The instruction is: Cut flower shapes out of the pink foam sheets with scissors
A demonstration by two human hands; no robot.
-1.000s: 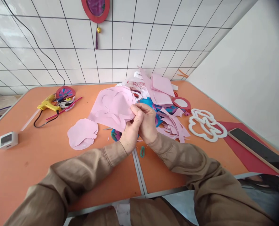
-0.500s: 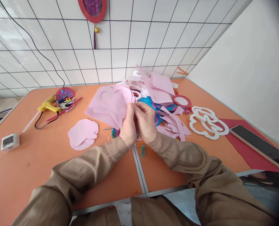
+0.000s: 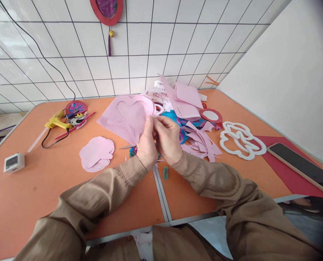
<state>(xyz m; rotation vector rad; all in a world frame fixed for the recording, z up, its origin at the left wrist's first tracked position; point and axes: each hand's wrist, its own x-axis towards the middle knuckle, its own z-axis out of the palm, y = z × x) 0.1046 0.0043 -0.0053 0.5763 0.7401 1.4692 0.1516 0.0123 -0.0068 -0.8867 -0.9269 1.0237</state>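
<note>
Pink paper (image 3: 123,116) with curved outlines on it is held up above the table, its right edge gripped by my left hand (image 3: 147,145). My right hand (image 3: 168,139) is closed in a pinch at that same edge, touching the left fingers. Whether those right fingertips hold the paper or something small at its edge is hidden. Below and to the left lies a small pile of cut pink paper shapes (image 3: 96,154). A pointed metal tip (image 3: 125,147) and a dark teal item (image 3: 133,151) show partly behind my left hand.
Pink paper scraps (image 3: 201,141) and folded pink sheets (image 3: 184,101) lie to the right, beside white cloud-shaped outlines (image 3: 241,140) and a phone (image 3: 303,165). A yellow glue gun (image 3: 56,120) and a small white device (image 3: 14,162) are at left. A teal clip (image 3: 165,173) lies near the table seam.
The paper has tilted slightly, its upper edge rising a little. Both hands stay together at its right edge, with a small shift of the fingers.
</note>
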